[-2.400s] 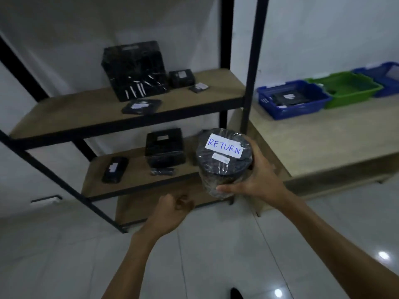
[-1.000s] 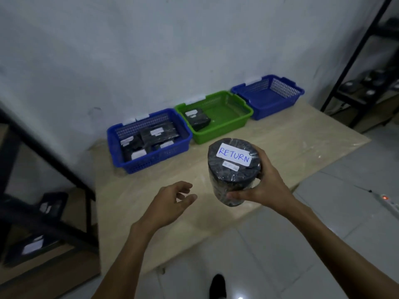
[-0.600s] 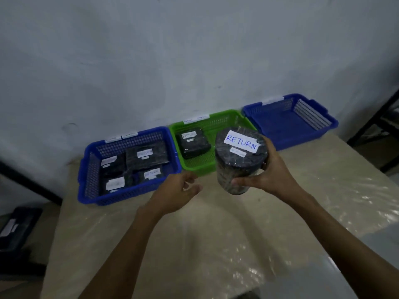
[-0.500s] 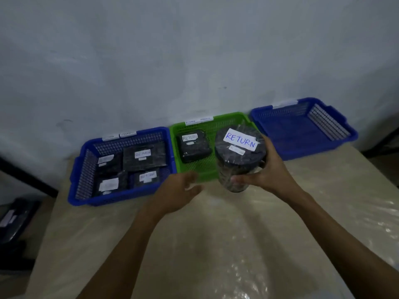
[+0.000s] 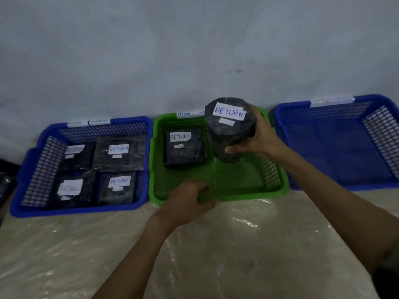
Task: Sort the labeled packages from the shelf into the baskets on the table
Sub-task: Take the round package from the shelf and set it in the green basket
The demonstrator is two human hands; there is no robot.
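Over the green basket (image 5: 218,198) the right hand (image 5: 258,134) holds the drum (image 5: 229,128), upright and just above the mesh (label RETURN up), its grip wrapped round the right side. The left hand (image 5: 186,202) pinches the near rim. Wrapped in slick film, the drum looks rigid and fairly hefty; holding low on the wall seems safest.
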